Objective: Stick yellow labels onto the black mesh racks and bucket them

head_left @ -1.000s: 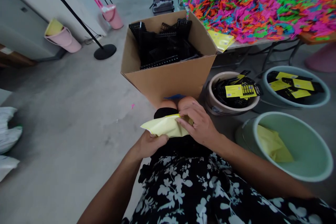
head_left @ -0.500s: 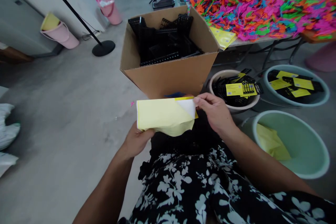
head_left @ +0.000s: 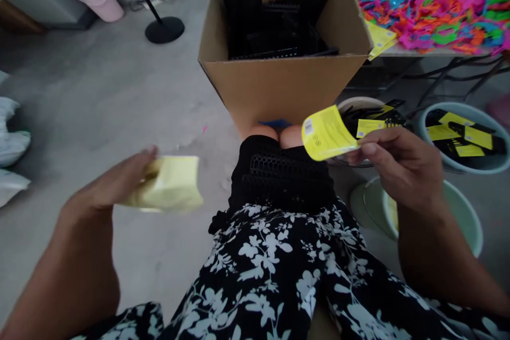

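1. While the left hand (head_left: 113, 180) grips pale-yellow paper (head_left: 179, 178) at left of frame, the right hand (head_left: 408, 170) pinches a yellow label (head_left: 329, 134) by its edge, right of center.
2. Light, edge-only contact should keep the label uncreased.

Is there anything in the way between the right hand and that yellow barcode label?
Nothing visible: the right hand pinches the yellow barcode label directly by its edge, between thumb and fingers.

The yellow label (head_left: 327, 134) is smooth, paper-like stock; the pale sheet (head_left: 179, 178) appears to be paper. The carton (head_left: 287, 82) is matt cardboard. The green bucket (head_left: 464, 218) is smooth plastic.
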Tool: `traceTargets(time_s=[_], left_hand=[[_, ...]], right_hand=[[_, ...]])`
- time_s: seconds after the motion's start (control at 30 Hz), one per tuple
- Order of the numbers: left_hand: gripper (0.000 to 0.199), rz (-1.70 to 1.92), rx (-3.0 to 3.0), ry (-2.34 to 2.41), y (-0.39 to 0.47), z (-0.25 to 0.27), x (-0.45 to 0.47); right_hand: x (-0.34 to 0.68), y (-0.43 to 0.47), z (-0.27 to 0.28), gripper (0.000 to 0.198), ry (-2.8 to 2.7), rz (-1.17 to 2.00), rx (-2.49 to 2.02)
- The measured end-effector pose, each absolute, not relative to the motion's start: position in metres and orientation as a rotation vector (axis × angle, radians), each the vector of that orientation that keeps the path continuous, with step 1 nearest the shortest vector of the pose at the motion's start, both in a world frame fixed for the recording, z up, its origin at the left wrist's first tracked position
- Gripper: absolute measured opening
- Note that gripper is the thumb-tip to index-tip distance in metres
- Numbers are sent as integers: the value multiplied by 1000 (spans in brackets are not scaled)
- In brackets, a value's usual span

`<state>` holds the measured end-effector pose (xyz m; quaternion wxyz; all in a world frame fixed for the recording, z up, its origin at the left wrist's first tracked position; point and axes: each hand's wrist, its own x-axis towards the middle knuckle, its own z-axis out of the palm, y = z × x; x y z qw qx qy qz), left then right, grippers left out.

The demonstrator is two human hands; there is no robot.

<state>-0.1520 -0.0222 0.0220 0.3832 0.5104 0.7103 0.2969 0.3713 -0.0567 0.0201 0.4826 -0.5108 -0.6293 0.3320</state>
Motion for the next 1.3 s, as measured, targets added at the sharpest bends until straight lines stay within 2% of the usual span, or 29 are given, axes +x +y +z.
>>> traceTargets(time_s=[0.13, 0.2, 0.43, 0.87, 1.3], left_hand=[[60, -285, 1777, 1797, -34, -1, -110], [52, -429, 2051, 1620, -40, -9, -79], [29, -128, 2231, 1236, -51, -12, -26], [50, -123, 2246, 1109, -43, -24, 15], [61, -165, 2254, 1294, -45, -30, 34]], right_hand=[[375, -73, 14, 15, -1924, 634, -1259], [366, -77, 9, 17, -2087, 639, -1200], [326, -85, -14, 16, -2391, 899, -929], [321, -77, -30, 19, -2439, 911, -850], [324, -70, -34, 20, -2488, 928, -882]])
